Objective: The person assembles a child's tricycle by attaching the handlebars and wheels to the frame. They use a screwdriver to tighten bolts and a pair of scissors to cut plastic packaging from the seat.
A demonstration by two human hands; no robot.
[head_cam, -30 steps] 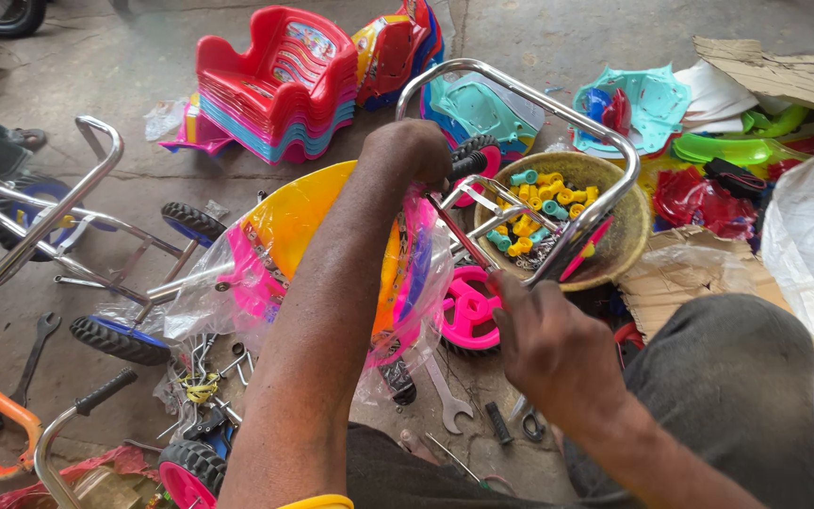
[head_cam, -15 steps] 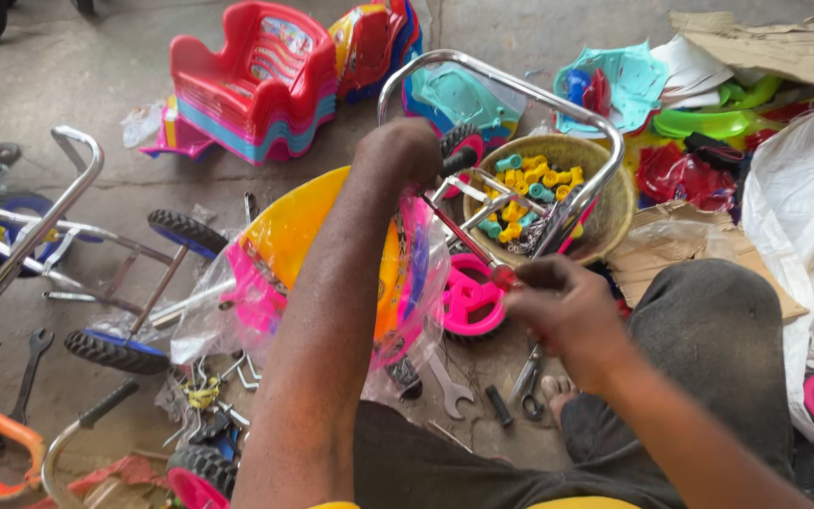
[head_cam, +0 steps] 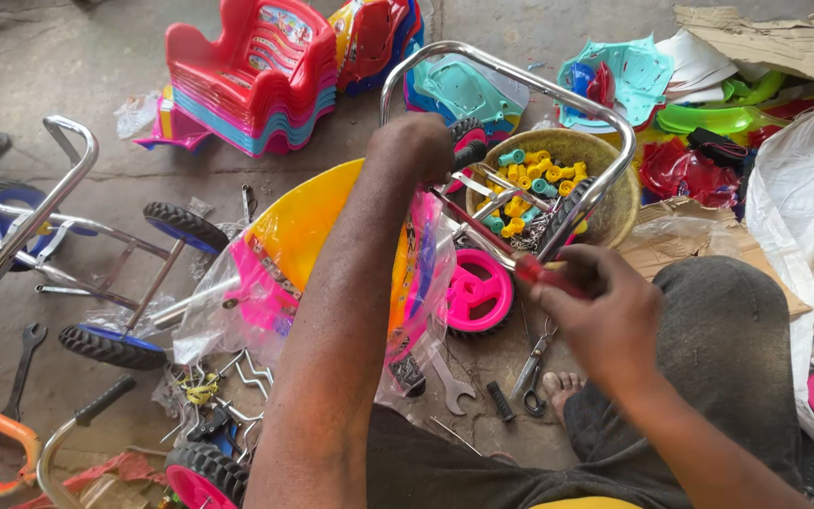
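The right hand (head_cam: 605, 316) has its grip clamped around the red handle of a screwdriver (head_cam: 506, 250), whose shaft runs toward ten o'clock, up to the joint where the left hand (head_cam: 418, 149) is closed tightly over the chrome handlebar (head_cam: 511, 80) near a black rubber grip end. The tip seems to meet the metal fittings just below that left fist, though the exact contact is hidden by the fingers.

The handlebar belongs to a small tricycle lying at the centre of the view: its yellow seat shell (head_cam: 313, 226) is still wrapped in clear plastic, and a pink wheel (head_cam: 478, 292) sits at its four o'clock side. Judging by this, the frame, seat and at least one wheel are already joined, while the handlebar fastening is in hand and the wrapping is not yet off.

At one o'clock from the hands, a round basin (head_cam: 614, 198) holds yellow and teal caps and small parts. On the floor at six o'clock lie pliers (head_cam: 534, 368) and a spanner (head_cam: 451, 382). At eleven o'clock stands a stack of red seats (head_cam: 247, 75); at nine o'clock rests a bare chrome frame (head_cam: 40, 226) with black wheels.
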